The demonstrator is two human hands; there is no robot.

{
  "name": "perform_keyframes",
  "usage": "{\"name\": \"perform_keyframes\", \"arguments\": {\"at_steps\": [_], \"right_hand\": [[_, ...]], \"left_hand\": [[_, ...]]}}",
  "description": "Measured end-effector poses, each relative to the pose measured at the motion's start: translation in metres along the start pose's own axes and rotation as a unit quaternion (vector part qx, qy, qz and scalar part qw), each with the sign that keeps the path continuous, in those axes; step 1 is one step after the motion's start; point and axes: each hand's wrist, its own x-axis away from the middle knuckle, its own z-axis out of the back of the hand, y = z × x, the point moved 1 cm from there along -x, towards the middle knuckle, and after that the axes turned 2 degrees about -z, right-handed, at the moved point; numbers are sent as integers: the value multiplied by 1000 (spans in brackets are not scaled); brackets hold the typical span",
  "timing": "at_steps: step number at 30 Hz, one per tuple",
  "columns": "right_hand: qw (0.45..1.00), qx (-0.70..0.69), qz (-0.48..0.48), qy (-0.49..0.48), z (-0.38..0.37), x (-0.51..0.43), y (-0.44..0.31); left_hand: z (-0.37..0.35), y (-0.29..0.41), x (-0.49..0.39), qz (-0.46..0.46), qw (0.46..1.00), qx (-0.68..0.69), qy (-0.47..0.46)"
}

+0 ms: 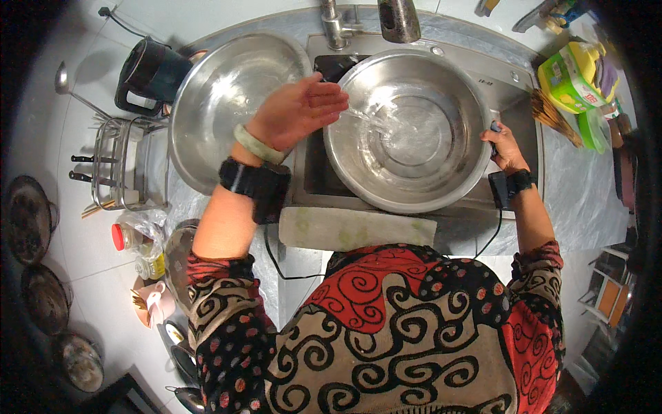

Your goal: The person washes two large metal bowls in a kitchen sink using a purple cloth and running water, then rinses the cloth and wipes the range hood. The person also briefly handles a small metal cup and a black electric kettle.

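My left hand [302,109] is stretched out flat and holds nothing. Its fingertips reach the left rim of a stainless steel basin [414,178], and clear water runs from beside them into it. The basin sits over the sink [320,176], tilted or level I cannot tell, with shallow water at its bottom. My right hand [506,147] grips the basin's right rim, with a small dark grey piece at the fingers. Left of it, partly behind my left forearm, rests a larger steel bowl [207,129] with a wet shine.
A faucet [336,31] stands behind the sink. A folded towel [357,227] lies along the front edge. At left are an electric kettle [150,77], a knife rack [111,165] and a red-lidded jar [124,237]. A bamboo brush [556,116] and a yellow-green package [574,77] stand right.
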Motion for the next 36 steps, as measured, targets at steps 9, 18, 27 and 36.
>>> {"name": "perform_keyframes", "arguments": {"at_steps": [9, 18, 27, 36], "right_hand": [[984, 171, -20, 37, 16, -7, 18], [854, 463, 225, -71, -21, -10, -23], [619, 756, 154, -144, -75, -45, 40], [605, 577, 241, -493, -137, -37, 92]], "left_hand": [[49, -120, -30, -68, 862, -380, 328], [76, -157, -46, 19, 953, -169, 252], [57, -149, -49, 13, 981, -90, 174], [44, -144, -54, -31, 942, -215, 256]]}}
